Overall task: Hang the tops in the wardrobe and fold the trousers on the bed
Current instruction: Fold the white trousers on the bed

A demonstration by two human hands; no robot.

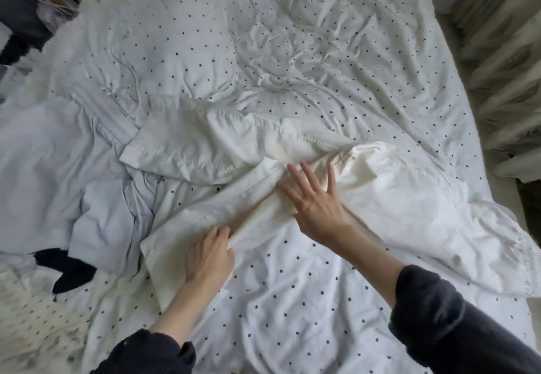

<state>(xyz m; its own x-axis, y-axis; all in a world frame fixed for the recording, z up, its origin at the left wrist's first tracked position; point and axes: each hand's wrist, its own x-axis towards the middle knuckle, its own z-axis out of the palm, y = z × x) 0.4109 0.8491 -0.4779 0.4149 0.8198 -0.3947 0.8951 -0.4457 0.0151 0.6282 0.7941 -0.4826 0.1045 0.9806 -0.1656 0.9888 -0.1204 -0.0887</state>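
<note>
Head view: cream cotton trousers (263,186) sprawl across the dotted white duvet (292,300); left hand (209,253) pinches one leg, flat right hand (317,207) smooths. Loose fabric may bunch, skewing the fold.

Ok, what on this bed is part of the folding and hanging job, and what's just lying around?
Part of the job:
white trousers, spread on the bed
left hand, gripping a trouser leg
right hand, flat on the trousers
pale blue garment, possibly a top

Lying about:
polka-dot duvet
black item
curtain
</note>
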